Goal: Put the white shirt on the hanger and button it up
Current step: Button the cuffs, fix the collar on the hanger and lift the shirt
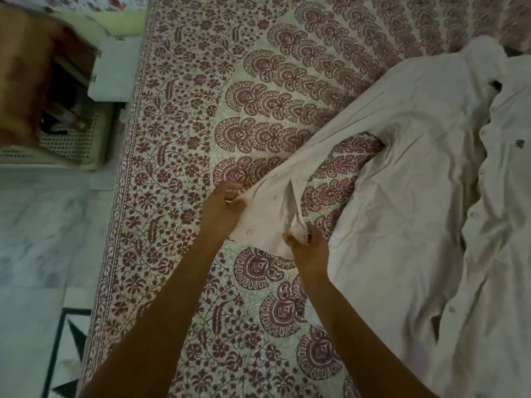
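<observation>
1. Across the right side of the bed [178,116], up to its right edge: found the white shirt [402,196] lying rumpled, button placket upward, collar toward the far edge.
2. Traced one sleeve [330,147] from the shirt body toward the middle of the bed; read its long axis as slanting from far right to near left, ending in the cuff [264,222].
3. Held that cuff off the bedspread between both hands, each about equally near it: left hand [224,208] at the cuff's left end, right hand [309,248] at its near right end.
4. Pinched the cloth in each hand with curled fingers and thumb.
5. Noted a small button [249,231] on the cuff between the two grips; judged fastening or straightening the cuff to be the step in hand.
6. Made out no hanger; could not tell about one hidden under the collar.
</observation>
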### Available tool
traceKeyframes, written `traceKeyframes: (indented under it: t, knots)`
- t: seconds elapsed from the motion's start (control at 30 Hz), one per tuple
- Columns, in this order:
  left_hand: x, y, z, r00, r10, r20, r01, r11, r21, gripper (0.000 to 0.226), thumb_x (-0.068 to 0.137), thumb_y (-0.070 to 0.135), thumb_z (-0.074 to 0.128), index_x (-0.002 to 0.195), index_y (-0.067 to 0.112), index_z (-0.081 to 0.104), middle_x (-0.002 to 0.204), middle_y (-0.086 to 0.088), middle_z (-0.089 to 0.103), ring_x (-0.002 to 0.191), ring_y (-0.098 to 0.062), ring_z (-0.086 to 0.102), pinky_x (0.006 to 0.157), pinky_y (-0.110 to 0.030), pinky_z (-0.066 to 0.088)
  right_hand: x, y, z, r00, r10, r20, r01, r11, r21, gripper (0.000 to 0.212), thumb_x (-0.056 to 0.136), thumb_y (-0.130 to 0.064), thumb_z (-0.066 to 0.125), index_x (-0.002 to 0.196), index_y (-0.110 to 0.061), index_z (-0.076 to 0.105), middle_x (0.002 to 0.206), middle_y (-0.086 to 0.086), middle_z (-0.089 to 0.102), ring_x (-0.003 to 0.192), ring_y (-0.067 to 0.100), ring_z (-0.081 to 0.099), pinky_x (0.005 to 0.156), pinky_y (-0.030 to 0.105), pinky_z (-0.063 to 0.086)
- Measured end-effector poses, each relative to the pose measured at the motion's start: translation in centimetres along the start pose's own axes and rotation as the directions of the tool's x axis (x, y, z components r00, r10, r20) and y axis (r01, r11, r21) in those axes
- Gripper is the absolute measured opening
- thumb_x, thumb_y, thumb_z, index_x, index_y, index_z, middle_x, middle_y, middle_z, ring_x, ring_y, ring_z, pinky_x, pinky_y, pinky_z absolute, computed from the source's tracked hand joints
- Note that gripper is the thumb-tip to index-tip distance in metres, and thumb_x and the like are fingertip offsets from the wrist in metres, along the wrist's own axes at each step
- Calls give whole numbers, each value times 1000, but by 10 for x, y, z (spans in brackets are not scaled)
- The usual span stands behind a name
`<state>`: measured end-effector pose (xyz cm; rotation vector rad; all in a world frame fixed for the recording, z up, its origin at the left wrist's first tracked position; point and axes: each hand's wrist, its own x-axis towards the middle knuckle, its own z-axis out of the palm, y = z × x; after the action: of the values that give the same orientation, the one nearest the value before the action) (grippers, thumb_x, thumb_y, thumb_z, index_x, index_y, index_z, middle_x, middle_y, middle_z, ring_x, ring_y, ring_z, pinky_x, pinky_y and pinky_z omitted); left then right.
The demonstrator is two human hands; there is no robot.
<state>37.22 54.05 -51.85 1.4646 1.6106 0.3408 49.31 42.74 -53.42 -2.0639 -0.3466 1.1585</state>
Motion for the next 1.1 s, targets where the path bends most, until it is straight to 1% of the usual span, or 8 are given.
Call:
traceKeyframes:
  t: [0.17,0.33,0.4,0.47,0.67,0.8,0.93,1.1]
  knots:
    - [-13,-33,15,978,206,-38,-191,950,247,21,81,0,61,96,13,67,104,-7,65,91,-20,61,80,-25,46,-4,23,0,994,-74,-83,71,997,-38,32,76,-8,73,103,0,58,85,3,55,77,18,51,59,12,31]
    - [-26,-53,30,974,216,61,-225,940,255,25,79,-5,59,98,8,70,99,-10,70,83,-23,65,78,-27,51,-7,42,11,977,-187,-99,181,981,-70,7,78,-5,67,82,-8,62,67,4,57,63,9,49,51,15,32]
    - [-27,-61,36,949,289,129,-316,893,321,26,79,-2,64,102,7,70,103,-12,67,82,-25,65,76,-23,48,-5,49,16,960,-267,-89,259,962,-91,29,79,-8,67,60,-22,50,54,-3,47,52,2,42,49,16,29]
    - [-28,-67,41,934,312,173,-356,845,399,26,80,0,62,106,5,67,109,-13,62,84,-26,63,74,-22,44,-3,53,19,940,-333,-76,322,939,-124,44,79,-10,69,56,-31,38,49,-13,36,50,0,44,48,12,29]
    - [-22,-69,50,941,296,162,-337,801,494,12,84,7,56,89,3,66,104,-16,57,76,-31,61,64,-34,48,3,66,27,886,-448,-120,424,887,-183,33,77,-18,72,60,-19,44,51,-10,38,47,4,34,49,17,28]
    - [-23,-68,50,953,275,124,-302,864,403,7,75,8,63,81,5,65,91,-12,60,65,-19,53,61,-24,40,1,69,29,863,-493,-110,468,862,-195,16,81,-12,66,69,-7,57,61,0,48,55,15,41,54,28,35]
    - [-39,-59,55,955,294,40,-296,946,135,4,75,5,64,79,5,66,72,0,65,63,-11,57,62,-12,45,2,72,31,877,-473,-90,451,873,-187,7,83,-10,60,82,-5,65,68,4,56,58,15,47,56,26,38]
    - [-55,-64,67,948,318,-22,-317,948,36,4,78,5,65,82,4,67,76,-2,69,68,-8,62,65,-4,45,3,72,31,896,-440,-61,435,897,-77,15,86,-10,58,90,-4,71,76,12,65,59,6,50,57,18,42]
